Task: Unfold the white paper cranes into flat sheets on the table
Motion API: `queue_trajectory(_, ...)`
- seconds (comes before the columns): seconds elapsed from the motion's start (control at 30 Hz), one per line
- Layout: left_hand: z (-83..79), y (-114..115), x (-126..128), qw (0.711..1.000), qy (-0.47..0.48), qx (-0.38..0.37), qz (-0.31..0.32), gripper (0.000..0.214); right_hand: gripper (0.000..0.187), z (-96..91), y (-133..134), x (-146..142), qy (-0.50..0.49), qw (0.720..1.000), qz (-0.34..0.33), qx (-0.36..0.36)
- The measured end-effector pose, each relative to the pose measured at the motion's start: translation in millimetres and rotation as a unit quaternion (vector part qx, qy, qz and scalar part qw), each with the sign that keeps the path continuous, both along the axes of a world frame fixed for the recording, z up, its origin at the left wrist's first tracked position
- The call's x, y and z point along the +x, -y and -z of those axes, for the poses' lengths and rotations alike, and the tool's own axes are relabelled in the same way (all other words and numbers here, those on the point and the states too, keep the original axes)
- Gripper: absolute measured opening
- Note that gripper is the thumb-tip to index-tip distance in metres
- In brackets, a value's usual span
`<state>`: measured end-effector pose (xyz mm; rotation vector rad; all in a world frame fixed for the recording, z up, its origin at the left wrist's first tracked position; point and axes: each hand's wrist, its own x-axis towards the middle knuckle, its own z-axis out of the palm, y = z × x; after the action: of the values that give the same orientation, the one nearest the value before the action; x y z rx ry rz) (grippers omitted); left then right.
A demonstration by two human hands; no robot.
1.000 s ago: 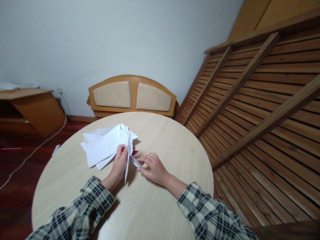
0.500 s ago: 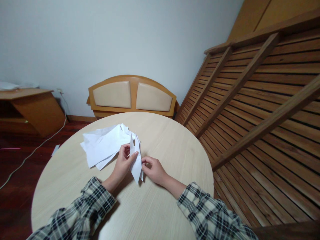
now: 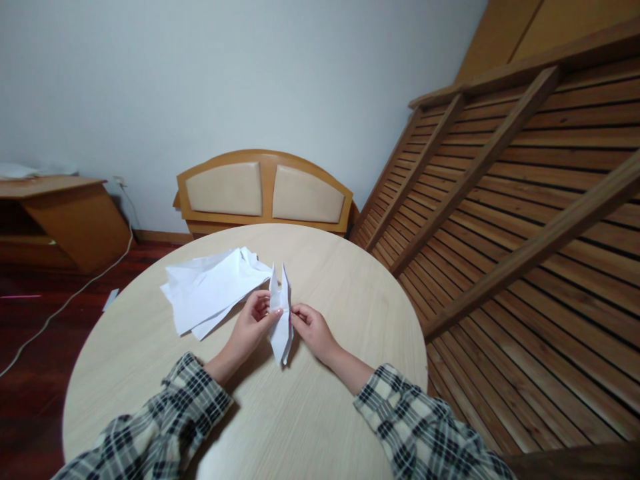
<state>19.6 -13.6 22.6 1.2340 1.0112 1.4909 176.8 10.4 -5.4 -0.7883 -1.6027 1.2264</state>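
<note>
A narrow piece of folded white paper (image 3: 283, 333) stands upright between my hands, with two pointed tips at its top and a tapered lower end. My left hand (image 3: 254, 320) pinches its left side, thumb across the front and fingers behind. On the right edge, the thumb and fingertips of my right hand (image 3: 313, 330) are closed at the paper's middle. Left of the folded piece lies a loose stack of white paper sheets (image 3: 205, 293).
All of this is on a round pale wooden table (image 3: 345, 280). Beyond it stands a headboard (image 3: 267, 187) with two cream panels. A slatted wooden frame (image 3: 500, 233) leans on the right. At left are a desk (image 3: 75, 220) and a white cable (image 3: 75, 307) on the floor.
The folded paper has shifted slightly right and turned, so its two tips now show side by side. Both hands moved a little with it; the loose sheets stayed put.
</note>
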Motion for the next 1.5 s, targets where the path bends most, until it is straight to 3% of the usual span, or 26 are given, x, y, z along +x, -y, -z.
queue_trajectory(0.17,2.4,2,1,0.999,-0.001,-0.019,0.035,0.034,0.014,1.5,-4,0,-0.024,1.0,0.008,-0.005)
queue_trajectory(0.33,5.9,0,1,0.999,-0.025,0.041,-0.025,0.029,0.015,-0.2,-4,1,-0.035,0.999,0.041,0.004)
queue_trajectory(0.47,2.5,3,1,0.994,-0.094,0.061,-0.011,0.014,0.012,-2.7,-2,0,-0.022,0.996,0.078,0.032)
queue_trajectory(0.7,2.5,7,3,0.985,-0.16,0.067,0.013,0.019,0.01,-4.0,0,0,0.019,0.989,0.111,0.1)
queue_trajectory(0.83,1.0,7,3,0.984,-0.165,0.067,0.004,0.014,0.009,-6.8,0,2,0.022,0.985,0.119,0.12)
queue_trajectory(1.1,0.9,5,1,0.984,-0.167,0.055,-0.013,0.019,0.015,-9.8,-1,2,-0.024,0.995,0.082,0.06)
queue_trajectory(1.33,5.6,0,-1,0.991,-0.127,0.045,-0.026,0.017,0.015,-6.2,-6,3,-0.038,0.991,0.1,0.082)
queue_trajectory(1.5,11.1,0,-3,0.995,-0.093,0.033,-0.02,0.03,0.009,-4.4,-5,1,-0.04,0.994,0.076,0.07)
